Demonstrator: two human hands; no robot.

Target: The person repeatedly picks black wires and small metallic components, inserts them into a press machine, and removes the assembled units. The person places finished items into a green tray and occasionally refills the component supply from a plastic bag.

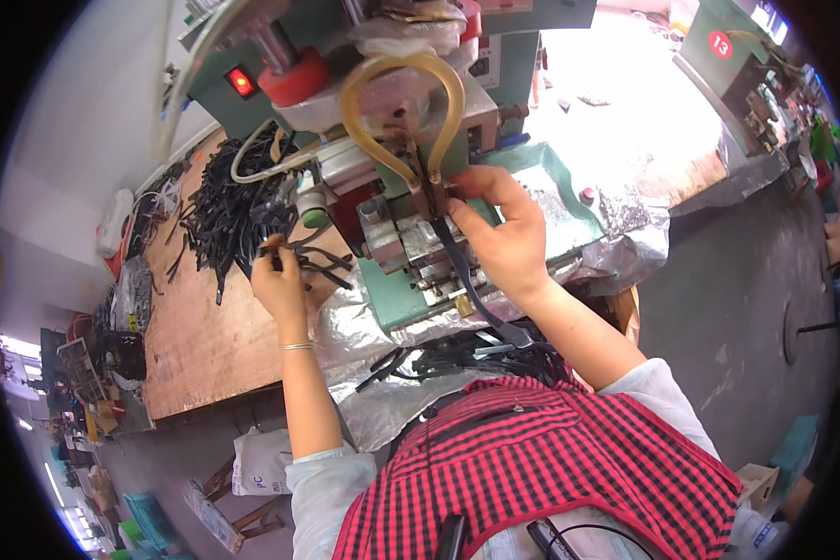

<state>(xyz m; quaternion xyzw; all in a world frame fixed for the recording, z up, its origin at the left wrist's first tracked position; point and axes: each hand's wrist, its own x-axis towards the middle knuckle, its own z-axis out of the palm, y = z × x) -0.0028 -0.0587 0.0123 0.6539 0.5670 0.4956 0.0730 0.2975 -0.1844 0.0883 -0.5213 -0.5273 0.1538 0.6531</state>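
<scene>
Left hand [280, 283]: fingers closed on a few black strips [325, 264], beside the tangled pile of black strips [238, 201] on the wooden tabletop [196, 345]
Right hand [509, 233]: thumb and forefinger drawn together at the machine's metal fixture; cannot tell what they grip
Black strap [459, 266]: upper end at the fixture, below the looped amber tube [455, 89]; lower end near the lap
Silvery sheet [355, 327]: more black pieces lie near the lap
Green tray [574, 224]: beside the fixture; contents lost in glare
White sack [259, 462]: on the floor; contents hidden
</scene>
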